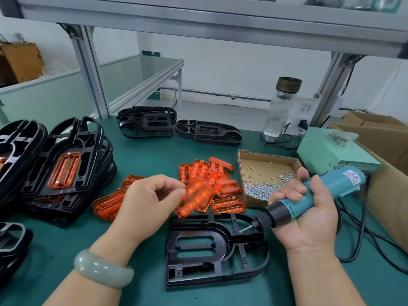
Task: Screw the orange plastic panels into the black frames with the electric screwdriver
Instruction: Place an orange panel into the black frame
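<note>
A black frame point(217, 250) lies flat on the green mat in front of me, its oval slot bare. My left hand point(150, 199) pinches one orange panel point(195, 198) above the frame's far left corner. My right hand point(306, 215) grips the teal electric screwdriver point(313, 195), its bit point(246, 229) pointing left over the frame's far right part with a screw on the tip. A pile of loose orange panels point(220, 184) lies just behind the frame.
A cardboard tray of screws point(267, 180) sits right of the pile. Stacked frames with orange panels fitted point(64, 164) stand at the left. Two bare frames point(176, 124) lie at the back. A glass bottle point(280, 107), a green power box point(331, 151) and cables point(362, 235) are at the right.
</note>
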The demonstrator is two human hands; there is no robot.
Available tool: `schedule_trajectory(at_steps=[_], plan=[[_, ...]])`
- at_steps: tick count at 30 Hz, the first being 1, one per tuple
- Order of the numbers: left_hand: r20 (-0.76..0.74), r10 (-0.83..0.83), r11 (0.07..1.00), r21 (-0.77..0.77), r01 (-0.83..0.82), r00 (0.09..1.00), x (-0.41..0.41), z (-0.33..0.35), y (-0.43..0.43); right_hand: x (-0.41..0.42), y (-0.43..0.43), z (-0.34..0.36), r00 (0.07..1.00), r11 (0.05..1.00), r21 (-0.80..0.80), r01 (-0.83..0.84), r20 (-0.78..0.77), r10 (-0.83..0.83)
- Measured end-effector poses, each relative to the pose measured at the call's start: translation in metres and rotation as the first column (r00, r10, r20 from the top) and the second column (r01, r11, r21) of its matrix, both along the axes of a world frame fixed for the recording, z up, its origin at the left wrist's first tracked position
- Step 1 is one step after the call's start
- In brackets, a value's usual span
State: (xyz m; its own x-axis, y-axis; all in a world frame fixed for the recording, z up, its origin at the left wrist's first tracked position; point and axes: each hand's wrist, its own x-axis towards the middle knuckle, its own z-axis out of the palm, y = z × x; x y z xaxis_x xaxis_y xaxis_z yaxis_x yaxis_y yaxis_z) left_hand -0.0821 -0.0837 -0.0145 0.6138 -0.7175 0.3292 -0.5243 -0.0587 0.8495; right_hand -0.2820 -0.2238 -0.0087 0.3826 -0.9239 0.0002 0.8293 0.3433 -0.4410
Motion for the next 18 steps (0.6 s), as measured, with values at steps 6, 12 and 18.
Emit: schedule_trajectory(at_steps=[6,12,18], plan=[[0.069,-0.338,0.904,0.301,0.303,0.939,0.003,0.01,0.014,0.0,0.0,0.001,1.0,1.0,0.003,0.002,-0.006,-0.002],[0.15,-0.455,0.84,0.4,0.367,0.878,-0.008,0.01,0.012,0.001,0.001,0.001,1.0,1.0,0.008,-0.001,-0.011,0.001],[0.322,-0.451,0.833,0.487,0.263,0.832,-0.01,0.009,0.012,0.001,0.001,0.001,1.0,1.0,0.009,0.0,-0.01,0.0]])
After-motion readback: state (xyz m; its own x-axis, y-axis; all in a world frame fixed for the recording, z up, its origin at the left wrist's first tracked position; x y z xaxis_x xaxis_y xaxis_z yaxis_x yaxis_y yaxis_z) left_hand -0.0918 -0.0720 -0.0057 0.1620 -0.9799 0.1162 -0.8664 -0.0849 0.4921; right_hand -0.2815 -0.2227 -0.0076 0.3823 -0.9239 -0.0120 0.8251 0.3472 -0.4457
